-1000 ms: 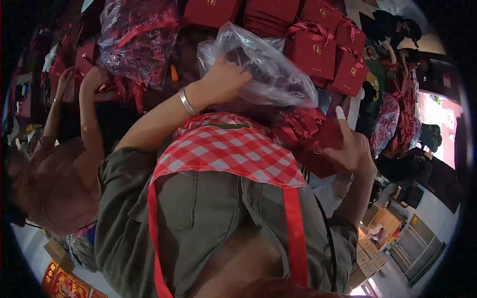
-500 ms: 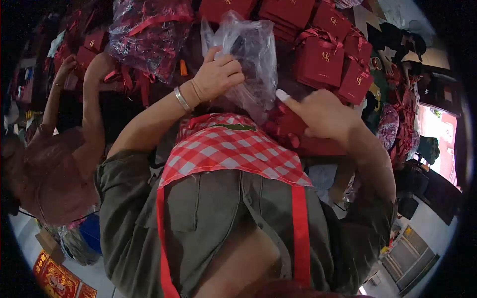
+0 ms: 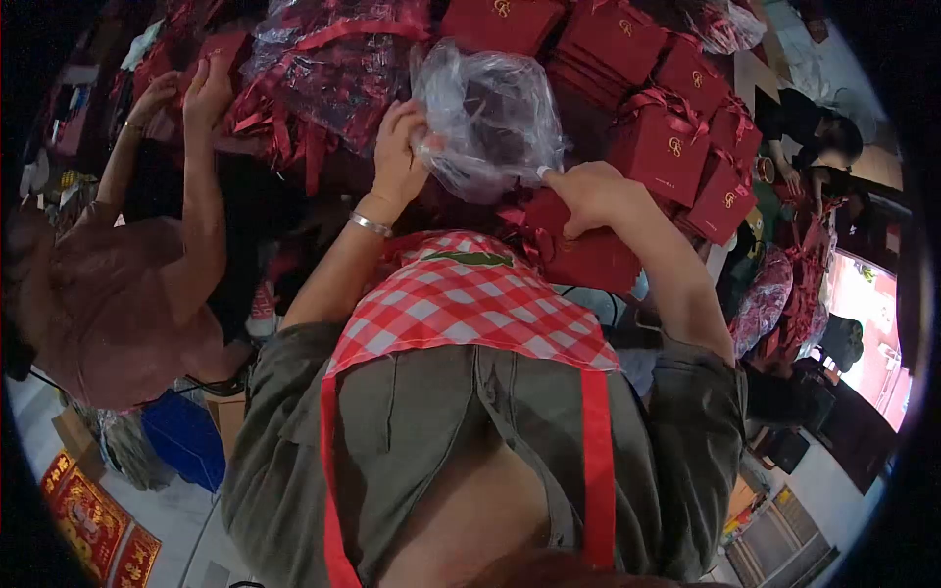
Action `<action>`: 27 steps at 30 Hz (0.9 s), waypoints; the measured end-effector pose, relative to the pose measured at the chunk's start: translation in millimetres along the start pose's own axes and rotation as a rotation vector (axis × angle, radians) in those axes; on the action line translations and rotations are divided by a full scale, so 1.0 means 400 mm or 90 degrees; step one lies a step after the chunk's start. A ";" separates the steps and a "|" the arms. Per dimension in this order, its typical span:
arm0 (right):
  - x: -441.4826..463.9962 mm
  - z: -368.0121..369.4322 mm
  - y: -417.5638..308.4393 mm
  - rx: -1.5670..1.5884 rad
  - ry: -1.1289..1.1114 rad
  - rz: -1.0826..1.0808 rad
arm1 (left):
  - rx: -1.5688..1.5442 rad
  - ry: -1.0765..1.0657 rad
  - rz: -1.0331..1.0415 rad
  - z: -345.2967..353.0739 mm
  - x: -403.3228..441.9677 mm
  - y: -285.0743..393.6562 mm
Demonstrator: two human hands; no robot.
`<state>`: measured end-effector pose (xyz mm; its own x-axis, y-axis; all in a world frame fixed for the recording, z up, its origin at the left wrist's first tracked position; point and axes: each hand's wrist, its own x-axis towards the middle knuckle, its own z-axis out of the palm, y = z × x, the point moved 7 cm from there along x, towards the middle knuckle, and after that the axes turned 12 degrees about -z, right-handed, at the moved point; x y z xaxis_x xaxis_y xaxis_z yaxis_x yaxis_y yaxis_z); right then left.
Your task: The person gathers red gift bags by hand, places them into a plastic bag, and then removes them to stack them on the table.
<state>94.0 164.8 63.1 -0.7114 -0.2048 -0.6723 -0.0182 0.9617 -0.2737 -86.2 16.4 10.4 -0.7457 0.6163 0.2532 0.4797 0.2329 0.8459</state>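
Note:
A clear plastic bag (image 3: 495,122) is spread between my two hands, its sides held apart in a rounded shape. My left hand (image 3: 400,162), with a silver bracelet on the wrist, has its fingers closed at the bag's left edge. At the lower right corner of the bag is my right hand (image 3: 593,196), fingers curled, with a white cover on one fingertip. Just below this hand lies a dark red gift bag (image 3: 598,260) with red ribbon, partly hidden by the hand.
Dark red gift bags (image 3: 662,152) with gold lettering stand in stacks at the right and back. A large plastic bag of red ribboned items (image 3: 333,83) lies at the back left. Another person's hands (image 3: 206,93) hold a red item at far left.
The plastic bag has widened from a flatter, hanging shape to a rounded one. My left hand has turned more upright at its left edge. The co-worker's hands have raised a red item.

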 end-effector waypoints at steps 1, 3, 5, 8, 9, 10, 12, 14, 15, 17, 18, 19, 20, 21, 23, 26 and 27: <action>0.004 0.001 0.004 0.002 0.001 0.001 | -0.021 -0.020 -0.047 0.007 -0.007 -0.033; 0.010 0.013 0.012 0.024 -0.040 -0.003 | 0.079 -0.061 0.038 -0.017 -0.038 -0.043; 0.002 0.013 0.014 0.032 -0.044 0.002 | 0.095 -0.261 -0.086 -0.018 -0.058 -0.084; -0.003 0.009 0.009 0.041 -0.060 0.025 | 0.324 -0.209 -0.045 -0.119 -0.031 -0.037; -0.004 0.014 0.014 0.039 -0.073 0.044 | 0.316 -0.086 0.030 -0.157 -0.008 0.040; -0.002 0.015 0.013 0.041 -0.073 0.043 | 0.316 -0.087 0.029 -0.158 0.015 0.089; 0.002 0.012 0.011 0.031 -0.063 0.023 | 0.177 0.010 0.013 -0.168 0.054 0.178; 0.001 0.020 0.018 0.031 -0.058 0.029 | 0.137 -0.018 -0.029 -0.096 0.080 0.190; -0.001 0.020 0.021 0.030 -0.052 0.033 | 0.124 -0.065 -0.106 -0.055 0.083 0.166; -0.007 0.016 0.021 0.031 -0.065 0.036 | 0.246 -0.083 -0.109 0.010 0.089 0.088; -0.010 0.014 0.020 0.033 -0.076 0.039 | 0.334 -0.103 -0.158 0.034 0.086 0.036; -0.011 0.012 0.019 0.033 -0.075 0.040 | 0.423 -0.124 -0.207 0.057 0.082 -0.018; -0.013 0.010 0.017 0.033 -0.080 0.045 | 0.442 -0.165 -0.226 0.074 0.078 -0.075; -0.016 0.012 0.017 0.034 -0.084 0.051 | 0.442 -0.166 -0.223 0.071 0.080 -0.072; -0.023 0.013 0.013 0.030 -0.063 0.050 | 0.471 -0.189 -0.232 0.071 0.083 -0.070; -0.020 0.006 0.007 0.024 -0.042 0.046 | 0.375 -0.278 -0.189 0.085 0.091 -0.061; -0.017 0.002 0.006 0.022 -0.044 0.043 | 0.376 -0.280 -0.186 0.086 0.092 -0.058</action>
<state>99.3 168.3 66.5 -0.6604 -0.1521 -0.7353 0.0540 0.9671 -0.2486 -108.9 59.7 -16.0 -0.6874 0.6804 -0.2540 0.5500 0.7161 0.4298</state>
